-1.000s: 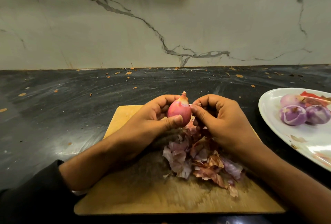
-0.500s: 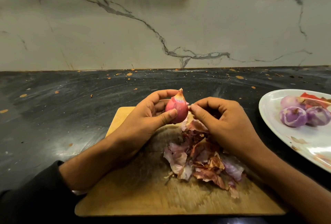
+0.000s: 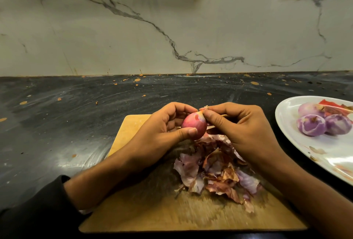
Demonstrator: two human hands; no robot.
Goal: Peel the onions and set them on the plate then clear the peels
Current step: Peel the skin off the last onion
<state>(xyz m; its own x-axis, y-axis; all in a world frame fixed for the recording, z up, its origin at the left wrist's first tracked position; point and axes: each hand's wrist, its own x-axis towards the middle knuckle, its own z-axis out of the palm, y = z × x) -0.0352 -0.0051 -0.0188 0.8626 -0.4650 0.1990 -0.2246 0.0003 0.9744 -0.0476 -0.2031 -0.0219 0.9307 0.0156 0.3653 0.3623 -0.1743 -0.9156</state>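
**One onion mid-peel over the board**

Head view: your left hand point(image 3: 162, 133) cups the onion point(image 3: 193, 127) above the cutting board point(image 3: 133, 128); your right hand point(image 3: 238, 129) pinches skin at its tip. Pull downward steadily, dropping skin onto the peels point(image 3: 214, 171). Plate point(image 3: 286, 120) waits right.

Left hand point(image 3: 160, 129) curled, thumb forward, grip closed; right hand point(image 3: 236, 131) pinching, thumb against forefinger, knuckles up.

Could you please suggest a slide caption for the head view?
Left hand holds an onion while right hand pinches its tip above peels.
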